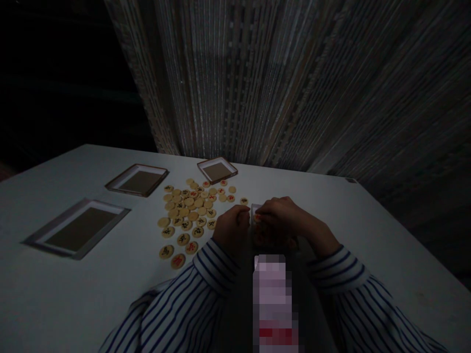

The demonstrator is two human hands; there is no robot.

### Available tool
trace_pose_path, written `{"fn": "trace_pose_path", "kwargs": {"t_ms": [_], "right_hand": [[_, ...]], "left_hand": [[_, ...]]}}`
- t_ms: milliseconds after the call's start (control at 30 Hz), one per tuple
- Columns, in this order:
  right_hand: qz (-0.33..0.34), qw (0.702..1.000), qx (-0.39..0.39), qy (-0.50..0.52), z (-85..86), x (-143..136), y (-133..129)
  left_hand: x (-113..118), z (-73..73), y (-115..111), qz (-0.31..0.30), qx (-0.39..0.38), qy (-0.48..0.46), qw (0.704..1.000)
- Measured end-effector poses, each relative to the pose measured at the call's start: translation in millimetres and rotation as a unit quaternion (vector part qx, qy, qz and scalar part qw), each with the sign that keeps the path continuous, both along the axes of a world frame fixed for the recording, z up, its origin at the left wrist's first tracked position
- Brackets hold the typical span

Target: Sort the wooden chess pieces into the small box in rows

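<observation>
Round pieces [189, 201] | some seen in box [253, 210], many left scattered on counter [73, 299] | left hand [230, 228] curled, right hand [289, 215] half-closed over box; anything held cannot be told

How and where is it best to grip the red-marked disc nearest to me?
I'd pinch the red-marked disc by its round edge, reaching down from the near side: it lies flat, and the neighbouring discs lie beyond it.
</observation>
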State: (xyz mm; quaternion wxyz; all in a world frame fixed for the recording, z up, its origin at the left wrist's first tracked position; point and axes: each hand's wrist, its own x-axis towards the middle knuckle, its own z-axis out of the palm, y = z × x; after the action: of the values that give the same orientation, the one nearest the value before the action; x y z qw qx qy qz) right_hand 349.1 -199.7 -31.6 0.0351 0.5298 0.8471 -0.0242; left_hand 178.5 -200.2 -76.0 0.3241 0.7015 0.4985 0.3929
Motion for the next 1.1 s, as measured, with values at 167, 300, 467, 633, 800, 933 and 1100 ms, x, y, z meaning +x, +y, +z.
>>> {"fn": "trace_pose_path", "kwargs": {"t_ms": [167,300,467,633,800,933,1100], "right_hand": [[0.002,1.000,-0.005,-0.002,-0.1,0.0,-0.4],[-0.003,1.000,-0.008,0.000,0.7,-1.2,-1.3],[-0.009,1.000,-0.013,-0.005,-2.4,-0.4,0.4],[0.005,1.000,-0.003,-0.001,-7.5,2.5,2.5],[0.002,1.000,-0.006,-0.005,-4.6,-0.1,0.9],[0.002,1.000,-0.005,-0.006,-3.6,-1.5,0.2],[0.000,1.000,0.002,-0.006,-7.4,-0.4,1.8]], "left_hand": [[-0.1,1.4,-1.0,-0.004,-0.002,-0.002,1.000],[-0.1,0.9,-0.4,-0.003,0.001,-0.002,1.000],[0.0,-1.4,0.6,-0.002,0.002,-0.008,1.000],[-0.6,0.7,0.6,-0.003,-0.002,0.004,1.000],[-1.0,3.7,0.1,-0.005,-0.001,0.012,1.000],[-0.5,3.4,-0.5,0.004,-0.005,0.008,1.000],[-0.2,3.0,-0.3,-0.004,-0.007,0.003,1.000]]}}
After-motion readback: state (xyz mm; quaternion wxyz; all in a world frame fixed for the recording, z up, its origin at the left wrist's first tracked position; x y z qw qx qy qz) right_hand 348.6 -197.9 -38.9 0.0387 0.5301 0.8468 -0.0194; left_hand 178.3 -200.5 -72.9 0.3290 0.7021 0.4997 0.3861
